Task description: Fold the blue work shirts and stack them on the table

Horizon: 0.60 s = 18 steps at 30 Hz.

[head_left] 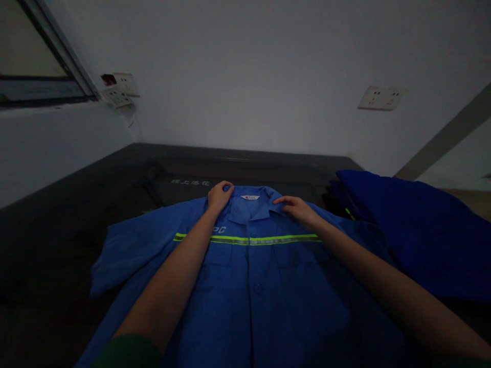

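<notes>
A blue short-sleeved work shirt (pixel 230 286) lies spread face up, its collar pointing away from me. A yellow-green and grey reflective strip (pixel 268 240) crosses its chest, and a white label (pixel 250 197) shows inside the neck. My left hand (pixel 220 196) is closed on the left side of the collar, thumb and fingers pinching its edge. On the collar's right side, my right hand (pixel 299 209) pinches the lapel between thumb and fingers. Part of the white lettering on the chest is hidden by my left forearm.
To the right is a pile of darker blue cloth (pixel 418 230). Beneath the shirt, a dark surface (pixel 184 191) with pale characters reaches to a grey wall. Sockets (pixel 379 98) are on the wall, with more sockets (pixel 125 84) near the window at the left.
</notes>
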### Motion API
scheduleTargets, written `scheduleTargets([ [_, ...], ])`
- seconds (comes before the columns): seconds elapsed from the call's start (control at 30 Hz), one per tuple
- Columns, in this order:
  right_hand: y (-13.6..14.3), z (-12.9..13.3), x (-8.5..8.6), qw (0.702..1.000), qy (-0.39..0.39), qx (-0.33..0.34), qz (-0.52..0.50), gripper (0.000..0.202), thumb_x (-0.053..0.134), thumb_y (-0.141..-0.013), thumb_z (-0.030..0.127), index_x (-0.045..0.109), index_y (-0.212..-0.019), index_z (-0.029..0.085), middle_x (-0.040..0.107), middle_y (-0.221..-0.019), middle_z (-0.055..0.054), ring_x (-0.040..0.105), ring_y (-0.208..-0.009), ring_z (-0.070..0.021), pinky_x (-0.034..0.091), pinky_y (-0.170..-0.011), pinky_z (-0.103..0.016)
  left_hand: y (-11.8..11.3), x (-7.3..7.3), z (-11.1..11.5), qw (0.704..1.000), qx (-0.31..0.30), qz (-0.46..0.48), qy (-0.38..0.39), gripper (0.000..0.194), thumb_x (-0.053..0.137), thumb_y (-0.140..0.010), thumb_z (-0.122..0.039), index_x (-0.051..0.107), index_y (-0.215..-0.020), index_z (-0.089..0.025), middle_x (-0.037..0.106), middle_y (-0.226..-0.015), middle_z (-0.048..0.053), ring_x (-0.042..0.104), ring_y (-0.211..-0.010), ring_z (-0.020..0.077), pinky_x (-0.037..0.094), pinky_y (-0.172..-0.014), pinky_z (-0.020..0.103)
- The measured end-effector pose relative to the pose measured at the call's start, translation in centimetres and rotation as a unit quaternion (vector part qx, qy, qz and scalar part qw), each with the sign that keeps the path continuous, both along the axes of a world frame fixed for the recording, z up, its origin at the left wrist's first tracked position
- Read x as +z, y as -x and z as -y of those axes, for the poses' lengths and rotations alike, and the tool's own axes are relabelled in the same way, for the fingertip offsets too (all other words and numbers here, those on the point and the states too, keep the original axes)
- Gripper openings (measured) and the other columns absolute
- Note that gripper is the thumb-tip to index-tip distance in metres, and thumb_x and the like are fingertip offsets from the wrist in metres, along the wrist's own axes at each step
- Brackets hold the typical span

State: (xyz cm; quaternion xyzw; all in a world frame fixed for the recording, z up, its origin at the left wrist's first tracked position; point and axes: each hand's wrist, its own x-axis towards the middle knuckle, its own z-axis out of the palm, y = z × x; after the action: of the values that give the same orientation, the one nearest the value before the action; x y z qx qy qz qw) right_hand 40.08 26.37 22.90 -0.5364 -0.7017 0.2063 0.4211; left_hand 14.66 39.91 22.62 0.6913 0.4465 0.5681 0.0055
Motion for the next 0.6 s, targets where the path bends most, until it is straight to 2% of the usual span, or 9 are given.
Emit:
scheduleTargets([
  [0.1,-0.5,0.1,1.2,0.977,-0.163,-0.09,0.101,0.035,0.053,-0.068,0.006,0.066,-0.097,0.02,0.056,-0.11,-0.008,0.054,-0.101,-0.0202,0.049,-0.084,-0.032,0.0,0.0,-0.1,1.0,-0.005,-0.003,-0.003,0.02,0.059,-0.084,-0.034,0.069,-0.098,-0.025,0.072,-0.101,0.002,0.064,-0.094,0.0202,0.043,-0.08,0.026],
  [0.2,-0.3,0.1,2.4,0.952,-0.223,-0.12,0.169,0.028,0.051,-0.075,0.008,0.065,-0.095,0.02,0.058,-0.106,-0.007,0.055,-0.101,-0.0194,0.047,-0.084,-0.03,0.0,-0.1,-0.2,1.0,-0.004,-0.006,-0.003,0.02,0.06,-0.083,-0.032,0.069,-0.1,-0.026,0.071,-0.104,0.002,0.063,-0.096,0.0204,0.043,-0.082,0.027],
  [0.3,0.9,-0.1,3.0,0.943,-0.189,-0.167,0.216,0.021,0.049,-0.087,0.024,0.061,-0.103,0.018,0.063,-0.092,-0.007,0.059,-0.09,-0.0202,0.046,-0.084,-0.033,0.0,-0.1,-0.1,1.0,-0.007,-0.012,-0.007,0.022,0.063,-0.081,-0.03,0.069,-0.101,-0.026,0.071,-0.106,0.001,0.063,-0.098,0.021,0.043,-0.084,0.028],
  [0.37,2.3,-0.3,3.2,0.932,-0.156,-0.209,0.252,0.034,0.05,-0.09,0.041,0.055,-0.113,0.017,0.064,-0.099,-0.011,0.06,-0.092,-0.0236,0.046,-0.084,-0.036,-0.1,-0.1,-0.1,1.0,-0.009,-0.016,-0.005,0.024,0.064,-0.08,-0.029,0.069,-0.103,-0.026,0.071,-0.106,0.002,0.063,-0.098,0.0217,0.043,-0.085,0.029],
  [0.43,3.7,-0.8,3.4,0.914,-0.135,-0.237,0.298,0.05,0.053,-0.086,0.051,0.049,-0.122,0.016,0.061,-0.113,-0.018,0.06,-0.1,-0.03,0.046,-0.086,-0.041,-0.1,-0.1,0.0,1.0,-0.01,-0.014,0.001,0.025,0.064,-0.08,-0.027,0.069,-0.104,-0.026,0.072,-0.104,0.002,0.064,-0.098,0.0217,0.043,-0.086,0.029],
  [0.5,4.8,-1.4,3.9,0.901,-0.118,-0.252,0.333,0.051,0.058,-0.085,0.043,0.047,-0.125,0.013,0.058,-0.118,-0.024,0.058,-0.108,-0.036,0.044,-0.089,-0.046,-0.1,0.0,-0.1,1.0,-0.01,-0.008,0.006,0.023,0.064,-0.08,-0.026,0.07,-0.102,-0.025,0.072,-0.102,0.003,0.064,-0.096,0.021,0.044,-0.086,0.029],
  [0.6,5.4,-2.3,5.1,0.902,-0.088,-0.256,0.336,0.031,0.058,-0.085,0.02,0.057,-0.115,0.011,0.06,-0.115,-0.026,0.055,-0.116,-0.0375,0.041,-0.095,-0.048,0.0,0.0,-0.2,1.0,-0.007,0.004,0.007,0.018,0.063,-0.081,-0.026,0.071,-0.097,-0.022,0.073,-0.098,0.004,0.065,-0.092,0.0203,0.045,-0.084,0.028],
])
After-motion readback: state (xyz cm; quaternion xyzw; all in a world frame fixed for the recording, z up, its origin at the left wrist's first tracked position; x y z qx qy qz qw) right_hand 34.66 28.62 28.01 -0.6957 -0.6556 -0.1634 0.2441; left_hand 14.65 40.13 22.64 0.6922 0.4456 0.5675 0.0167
